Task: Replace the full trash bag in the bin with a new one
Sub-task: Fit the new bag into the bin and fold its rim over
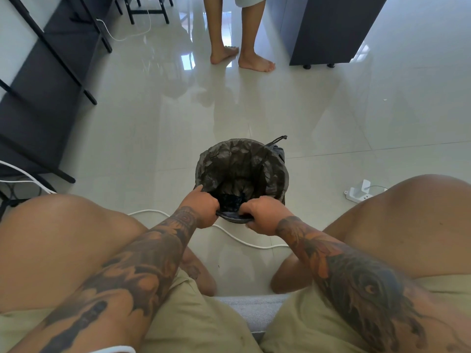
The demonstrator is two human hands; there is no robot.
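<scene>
A small round dark bin (pixel 285 186) stands on the tiled floor between my knees. A black trash bag (pixel 242 166) lines it, its edge folded over the rim. My left hand (pixel 202 208) grips the bag's edge at the near left of the rim. My right hand (pixel 265 215) grips the bag's edge at the near right of the rim. Behind the bin, at its far right, part of another dark bag with a drawstring (pixel 277 143) shows. What lies at the bottom of the bin is dark and unclear.
A white cable (pixel 244 240) runs across the floor under my hands. A white power strip (pixel 356 193) lies at the right. Another person's bare feet (pixel 242 58) stand ahead. Black furniture frames (pixel 51 72) stand at the left, a dark cabinet (pixel 331 29) at the far right.
</scene>
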